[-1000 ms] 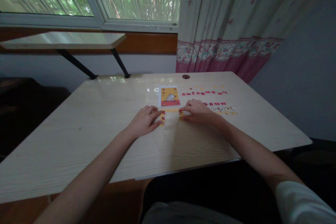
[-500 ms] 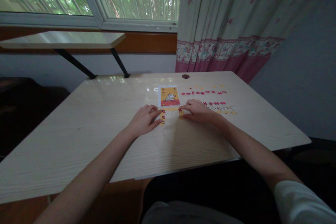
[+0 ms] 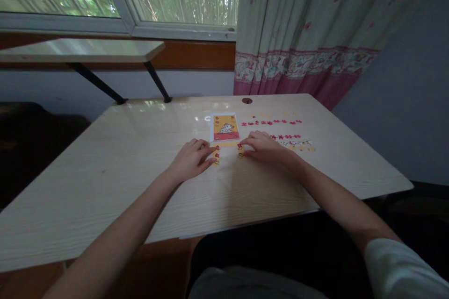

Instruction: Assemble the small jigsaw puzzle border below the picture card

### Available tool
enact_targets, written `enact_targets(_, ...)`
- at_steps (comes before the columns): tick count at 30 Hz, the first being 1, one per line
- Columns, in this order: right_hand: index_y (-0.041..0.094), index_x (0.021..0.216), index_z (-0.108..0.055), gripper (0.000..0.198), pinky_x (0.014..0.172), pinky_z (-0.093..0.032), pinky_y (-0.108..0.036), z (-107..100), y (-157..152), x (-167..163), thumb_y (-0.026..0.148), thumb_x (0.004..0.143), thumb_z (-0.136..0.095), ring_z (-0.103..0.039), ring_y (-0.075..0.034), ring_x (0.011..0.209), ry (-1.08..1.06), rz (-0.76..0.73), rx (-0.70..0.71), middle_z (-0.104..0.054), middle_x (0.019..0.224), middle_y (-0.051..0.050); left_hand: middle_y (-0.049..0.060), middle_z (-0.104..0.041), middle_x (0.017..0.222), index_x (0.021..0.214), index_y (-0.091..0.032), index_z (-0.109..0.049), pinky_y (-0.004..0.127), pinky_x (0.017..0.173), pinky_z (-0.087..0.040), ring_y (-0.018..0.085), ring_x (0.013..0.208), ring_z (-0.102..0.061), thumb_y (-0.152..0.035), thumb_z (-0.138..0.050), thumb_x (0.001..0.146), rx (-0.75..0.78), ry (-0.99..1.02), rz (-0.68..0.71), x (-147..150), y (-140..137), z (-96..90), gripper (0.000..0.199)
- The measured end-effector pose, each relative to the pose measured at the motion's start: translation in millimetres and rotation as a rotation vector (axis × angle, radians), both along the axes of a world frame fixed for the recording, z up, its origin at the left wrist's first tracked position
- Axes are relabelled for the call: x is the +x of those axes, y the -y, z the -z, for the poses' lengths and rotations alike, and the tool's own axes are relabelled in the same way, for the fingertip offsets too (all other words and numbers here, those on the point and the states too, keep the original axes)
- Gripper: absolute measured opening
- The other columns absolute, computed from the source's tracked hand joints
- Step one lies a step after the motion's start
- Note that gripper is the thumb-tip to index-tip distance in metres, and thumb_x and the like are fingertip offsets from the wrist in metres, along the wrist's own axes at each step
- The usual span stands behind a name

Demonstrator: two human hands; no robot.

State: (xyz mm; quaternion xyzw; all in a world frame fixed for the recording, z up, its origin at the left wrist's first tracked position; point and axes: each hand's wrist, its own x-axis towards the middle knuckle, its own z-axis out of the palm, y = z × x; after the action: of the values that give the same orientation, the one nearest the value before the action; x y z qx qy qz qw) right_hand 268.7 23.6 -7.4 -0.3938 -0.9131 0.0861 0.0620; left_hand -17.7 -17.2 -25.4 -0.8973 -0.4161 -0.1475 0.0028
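Joined jigsaw pieces form a yellow frame (image 3: 228, 145) on the desk, with a top row and two columns running down toward me. My left hand (image 3: 189, 161) lies beside the left column (image 3: 216, 155), index finger and thumb apart and touching its outer side. At the right column (image 3: 240, 151), my right hand (image 3: 262, 147) rests with its index fingertip and thumb spread against the pieces. Just beyond the top row lies a reference picture (image 3: 226, 127) of a white cartoon animal on yellow and red.
Loose red pieces (image 3: 280, 122) lie in rows to the right, with yellow pieces (image 3: 266, 116) behind them. White patterned pieces (image 3: 296, 143) lie nearer my right forearm. A raised shelf (image 3: 105, 51) stands at the back left; a curtain (image 3: 273, 65) hangs behind the desk (image 3: 140, 149).
The view has shifted slightly. Both hands keep their places at the two columns, and the pieces show no clear movement.
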Motion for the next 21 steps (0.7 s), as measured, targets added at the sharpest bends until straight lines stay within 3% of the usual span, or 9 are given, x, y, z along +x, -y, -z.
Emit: enact_targets(21, 0.020, 0.120, -0.061, 0.039, 0.086, -0.035, -0.034, -1.7, 1.2, -2.4, 0.041, 0.087, -0.055, -0.052, -0.023, 0.102, 0.008, 0.005, -0.022, -0.061, 0.108, -0.011, 0.012, -0.056, 0.100, 0.121, -0.018, -0.060, 0.042, 0.079, -0.044, 0.026, 0.089, -0.052, -0.046, -0.043, 0.091, 0.002, 0.009, -0.035, 0.0, 0.4, -0.3, 0.045)
